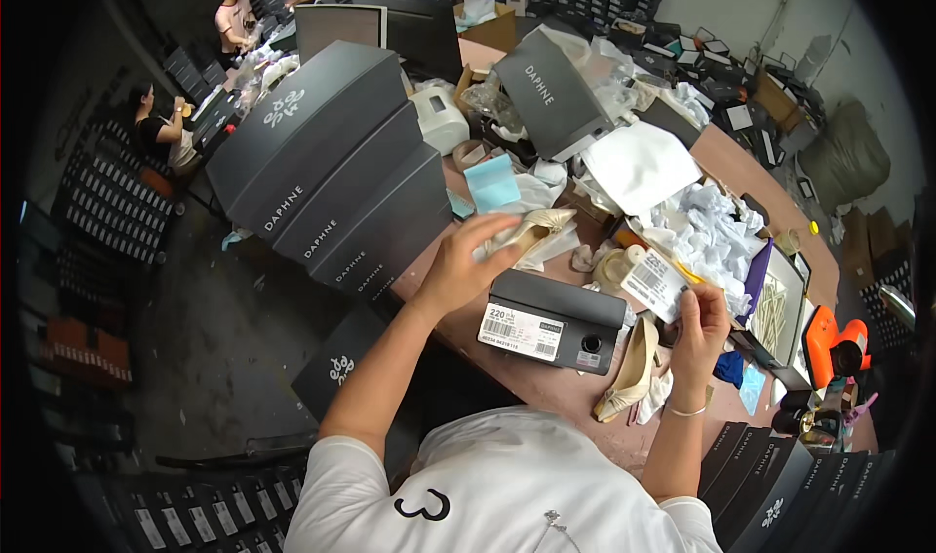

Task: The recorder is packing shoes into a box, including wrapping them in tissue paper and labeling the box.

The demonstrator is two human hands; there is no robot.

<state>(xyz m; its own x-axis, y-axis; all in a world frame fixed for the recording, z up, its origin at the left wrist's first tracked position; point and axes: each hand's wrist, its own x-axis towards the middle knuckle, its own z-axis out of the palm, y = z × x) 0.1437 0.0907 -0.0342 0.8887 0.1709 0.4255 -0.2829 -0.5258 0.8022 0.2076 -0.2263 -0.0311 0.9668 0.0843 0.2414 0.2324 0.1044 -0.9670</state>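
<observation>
My left hand (pixel 470 265) has its thumb and fingers around a cream flat shoe (pixel 548 223), beyond the dark shoebox. Between the thumb and fingers of my right hand (pixel 702 321) is a white printed label (pixel 655 284), held tilted above the table. The dark grey shoebox (pixel 606 311) lies between my hands, with a white label on the side toward me. A second cream shoe (pixel 634 366) rests on the table just right of the box, beside my right wrist.
Tall stacks of dark shoeboxes (pixel 322 163) flank the left, with more boxes (pixel 770 490) at lower right. Crumpled white paper (pixel 707 226) is heaped behind my right hand. An open tray (pixel 777 304) of thin sticks and an orange tool (pixel 829 343) are farther right. Two people work at far left.
</observation>
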